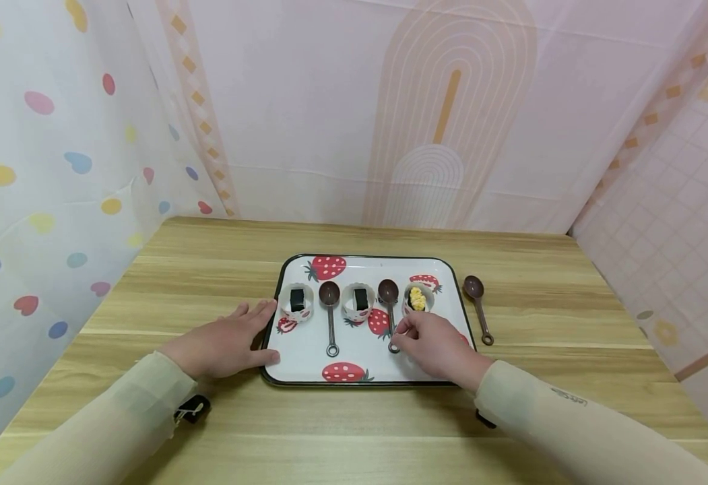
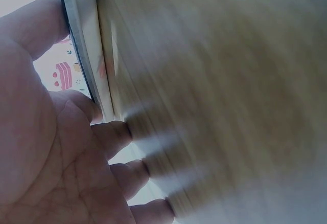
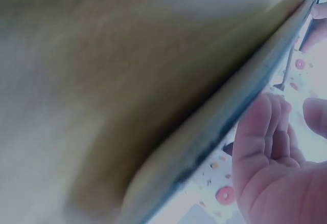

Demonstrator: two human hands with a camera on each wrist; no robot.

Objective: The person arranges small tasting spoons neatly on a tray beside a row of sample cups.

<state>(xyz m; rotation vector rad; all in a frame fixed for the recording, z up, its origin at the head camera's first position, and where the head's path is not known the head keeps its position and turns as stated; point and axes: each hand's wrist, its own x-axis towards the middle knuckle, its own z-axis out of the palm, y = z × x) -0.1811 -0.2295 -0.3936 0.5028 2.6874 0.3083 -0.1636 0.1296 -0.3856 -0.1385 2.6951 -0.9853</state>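
In the head view, my left hand (image 1: 226, 341) rests at the left edge of a white strawberry tray (image 1: 305, 370), fingers spread, thumb over the rim. My right hand (image 1: 432, 343) has its thumb and forefinger right at the handle end of a brown spoon (image 1: 389, 292) lying on the tray. The right wrist view has a gap between this thumb (image 3: 315, 114) and the bent fingers (image 3: 265, 127). Another brown spoon (image 1: 330, 294) lies parallel, further left. Three small cups hold food: two black-wrapped pieces (image 1: 297, 300) and a yellow-topped one (image 1: 417, 299).
A third brown spoon (image 1: 474, 288) lies on the wooden table (image 1: 354, 438), just right of the tray. Patterned curtains (image 1: 305, 121) hang behind the table and at both sides.
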